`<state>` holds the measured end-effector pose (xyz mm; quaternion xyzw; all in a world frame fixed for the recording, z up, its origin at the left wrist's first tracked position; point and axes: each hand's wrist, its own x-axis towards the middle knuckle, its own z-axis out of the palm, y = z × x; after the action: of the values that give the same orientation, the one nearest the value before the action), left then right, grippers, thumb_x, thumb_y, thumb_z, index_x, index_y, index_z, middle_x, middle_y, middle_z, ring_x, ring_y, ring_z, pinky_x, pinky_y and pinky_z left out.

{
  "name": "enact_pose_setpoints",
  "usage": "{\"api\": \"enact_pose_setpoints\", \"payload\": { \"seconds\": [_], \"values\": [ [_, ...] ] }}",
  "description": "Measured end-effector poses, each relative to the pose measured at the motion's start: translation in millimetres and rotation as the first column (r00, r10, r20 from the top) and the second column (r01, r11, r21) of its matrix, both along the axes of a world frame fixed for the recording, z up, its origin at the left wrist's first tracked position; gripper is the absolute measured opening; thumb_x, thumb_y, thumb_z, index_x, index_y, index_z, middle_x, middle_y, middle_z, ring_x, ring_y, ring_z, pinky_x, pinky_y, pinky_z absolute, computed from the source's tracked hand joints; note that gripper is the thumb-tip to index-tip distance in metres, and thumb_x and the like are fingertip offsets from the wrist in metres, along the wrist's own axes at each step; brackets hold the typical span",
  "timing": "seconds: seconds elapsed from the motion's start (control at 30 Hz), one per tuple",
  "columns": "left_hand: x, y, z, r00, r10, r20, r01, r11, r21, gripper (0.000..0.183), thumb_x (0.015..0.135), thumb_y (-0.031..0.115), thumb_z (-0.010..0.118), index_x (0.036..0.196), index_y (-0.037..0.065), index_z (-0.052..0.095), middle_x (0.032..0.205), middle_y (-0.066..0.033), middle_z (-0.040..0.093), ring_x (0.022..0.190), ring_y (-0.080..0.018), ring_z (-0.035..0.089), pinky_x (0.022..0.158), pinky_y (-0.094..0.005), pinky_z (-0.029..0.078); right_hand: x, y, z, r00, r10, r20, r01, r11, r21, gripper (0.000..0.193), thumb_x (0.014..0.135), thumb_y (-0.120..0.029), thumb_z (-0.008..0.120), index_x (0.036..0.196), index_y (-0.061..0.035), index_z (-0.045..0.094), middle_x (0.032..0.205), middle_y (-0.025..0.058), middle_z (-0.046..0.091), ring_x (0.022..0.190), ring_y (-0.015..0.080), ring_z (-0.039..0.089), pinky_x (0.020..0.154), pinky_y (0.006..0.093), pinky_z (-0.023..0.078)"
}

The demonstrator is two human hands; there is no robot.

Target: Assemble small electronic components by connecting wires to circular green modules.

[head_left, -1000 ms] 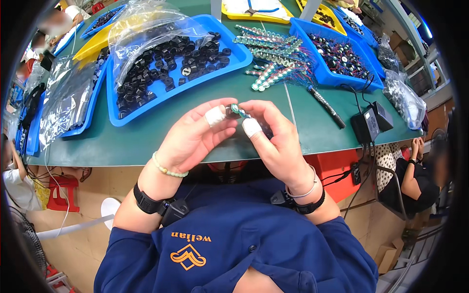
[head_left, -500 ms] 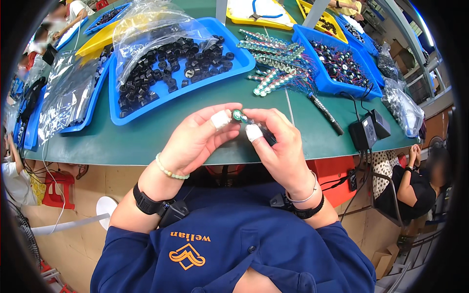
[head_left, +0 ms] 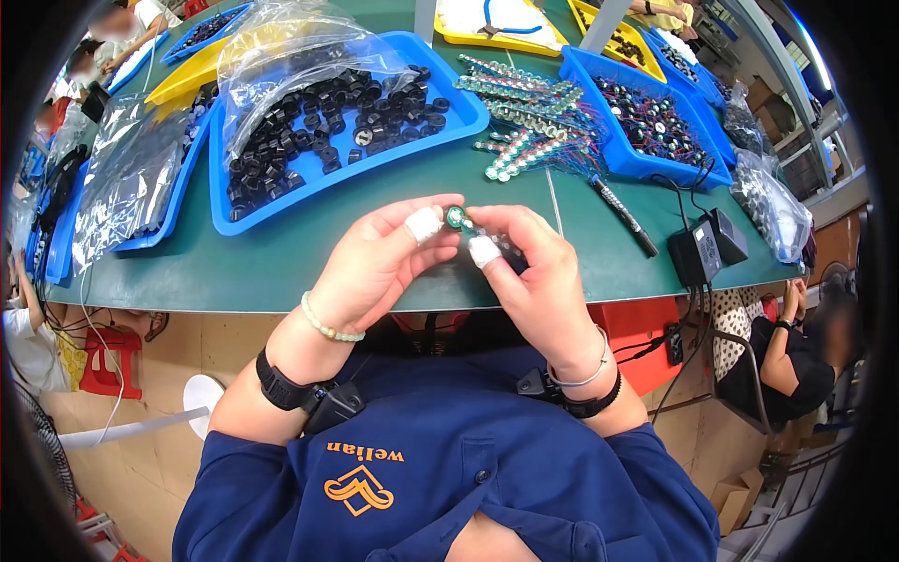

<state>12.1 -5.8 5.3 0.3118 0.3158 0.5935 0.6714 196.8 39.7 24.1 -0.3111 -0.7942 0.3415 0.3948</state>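
Holding a small round green part (head_left: 456, 217) between both hands, I have it pinched just above the near edge of the green bench (head_left: 234, 272). My left hand (head_left: 375, 262) grips it with a taped thumb tip, and my right hand (head_left: 529, 272) closes on it from the other side with a taped finger. Since a second ago the hands have barely shifted; they have stayed together on the part, so I judge the fitting work on it is not finished. Farther left lie clear plastic bags (head_left: 122, 178), then the blue tray of black rings (head_left: 328, 122), then strips of green parts (head_left: 529, 117) and another blue tray (head_left: 646, 131) with wired pieces. What lies under my right fingers is hidden, and the part itself is too small to make out in detail.
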Motion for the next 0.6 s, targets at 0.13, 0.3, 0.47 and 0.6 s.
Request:
{"api": "enact_pose_setpoints", "payload": {
  "seconds": [0.13,0.3,0.47,0.6],
  "values": [
    [2,-1,-1,0.993,0.019,-0.114,-0.014,0.999,0.048,0.035,0.094,0.012,0.059,0.126,-0.004,0.057,0.116,-0.0084,0.063,0.098,-0.0143,0.062,0.090,-0.0276,0.050,-1,-3,3,0.992,-0.078,0.103,0.054,0.976,0.211,0.024,0.082,-0.001,0.063,0.106,-0.0059,0.062,0.092,0.0115,0.063,0.079,0.0298,0.064,0.068,0.0365,0.051],
    [1,-7,7,0.855,0.185,-0.484,-0.102,0.976,0.192,0.027,0.091,0.008,0.061,0.116,0.000,0.064,0.109,-0.0061,0.065,0.095,-0.0136,0.062,0.084,-0.0264,0.049,-6,-7,1,0.996,-0.036,0.077,0.016,0.969,0.248,0.021,0.082,-0.003,0.064,0.102,-0.0067,0.059,0.087,0.0104,0.061,0.075,0.0311,0.062,0.064,0.0391,0.050],
    [4,-4,19,0.693,0.369,-0.620,-0.141,0.912,0.385,0.023,0.090,0.002,0.060,0.112,-0.003,0.065,0.099,-0.0054,0.066,0.093,-0.0125,0.063,0.084,-0.0248,0.050,-13,-12,15,0.994,0.002,0.107,-0.011,0.996,0.090,0.016,0.085,-0.006,0.063,0.098,-0.0056,0.054,0.082,0.0107,0.059,0.071,0.0296,0.062,0.062,0.0382,0.049],
    [-3,5,27,0.355,0.519,-0.777,-0.088,0.846,0.525,0.022,0.086,0.002,0.061,0.107,-0.001,0.067,0.095,-0.0068,0.066,0.089,-0.0119,0.062,0.078,-0.0243,0.049,-12,-12,16,0.996,0.027,0.080,-0.024,0.999,-0.041,0.016,0.085,-0.007,0.063,0.098,-0.0048,0.054,0.078,0.0122,0.059,0.070,0.0288,0.062,0.062,0.0372,0.049]
  ]
}}
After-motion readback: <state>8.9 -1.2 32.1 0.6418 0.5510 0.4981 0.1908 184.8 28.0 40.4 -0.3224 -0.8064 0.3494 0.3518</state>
